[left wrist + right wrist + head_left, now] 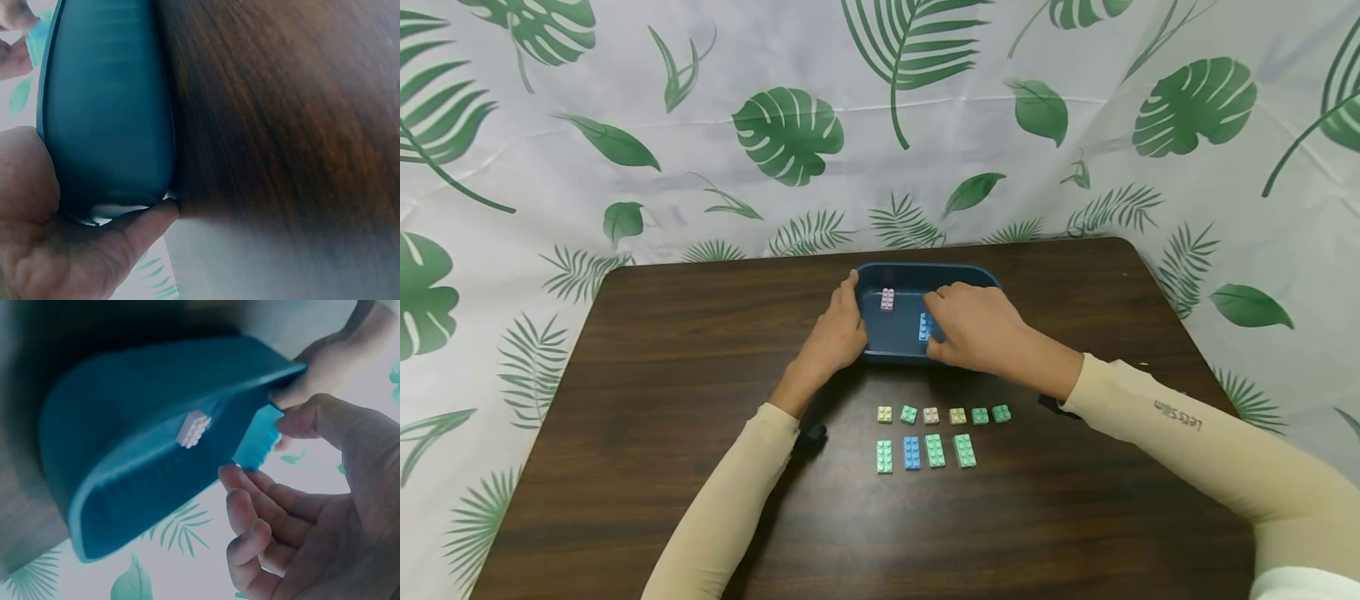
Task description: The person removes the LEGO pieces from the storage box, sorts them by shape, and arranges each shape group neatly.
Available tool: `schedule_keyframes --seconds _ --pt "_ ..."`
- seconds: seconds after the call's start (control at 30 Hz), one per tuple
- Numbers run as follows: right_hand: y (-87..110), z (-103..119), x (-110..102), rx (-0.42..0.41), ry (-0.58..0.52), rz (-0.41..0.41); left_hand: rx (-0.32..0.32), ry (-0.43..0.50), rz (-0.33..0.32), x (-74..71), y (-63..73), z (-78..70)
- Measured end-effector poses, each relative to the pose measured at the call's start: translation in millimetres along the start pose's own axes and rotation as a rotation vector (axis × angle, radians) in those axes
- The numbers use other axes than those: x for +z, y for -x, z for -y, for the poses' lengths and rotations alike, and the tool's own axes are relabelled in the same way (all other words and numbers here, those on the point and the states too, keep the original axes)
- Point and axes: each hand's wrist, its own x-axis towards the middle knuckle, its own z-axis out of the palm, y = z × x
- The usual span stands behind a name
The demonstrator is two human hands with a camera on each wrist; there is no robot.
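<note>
A dark blue plastic tray (pixel 925 359) stands near the table's back edge. My left hand (pixel 838 329) grips its left end, with fingers along the end wall up to the rim; the left wrist view shows the thumb (pixel 153 226) against the tray's lower edge. Over the tray my right hand (pixel 981 329) pinches a blue toy building brick (pixel 259 437) between thumb and fingertips, its studs facing out from the palm. Inside the tray, toward the left, lies a pale pink brick (pixel 887 299). The right hand hides part of the tray's right side.
Toward me from the tray, small square bricks (pixel 931 415) in yellow, green and pink form a row. Closer still is a row of longer bricks, three green (pixel 935 450) and one blue (pixel 912 452). A leaf-patterned cloth (pixel 700 183) hangs behind the dark wooden table (pixel 700 367).
</note>
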Motion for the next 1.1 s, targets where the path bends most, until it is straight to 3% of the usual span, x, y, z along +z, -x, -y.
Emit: schedule_keyframes --seconds 0.23,0.37,0.7,1.1 --pt "41.2 2.2 9.0 -0.025 0.016 -0.123 -0.007 -0.001 0.001 -0.6 0.5 -0.1" --pt "60.8 5.7 17.7 -0.054 0.019 -0.145 0.000 -0.004 -0.006 -0.9 0.1 -0.4" --pt "104.3 6.4 46.5 -0.096 -0.028 -0.059 0.003 -0.020 -0.011 -1.0 -1.9 -0.8" --pt "125.2 4.0 65.8 -0.099 -0.078 0.021 0.002 -0.030 0.011 -2.0 -1.9 -0.6"
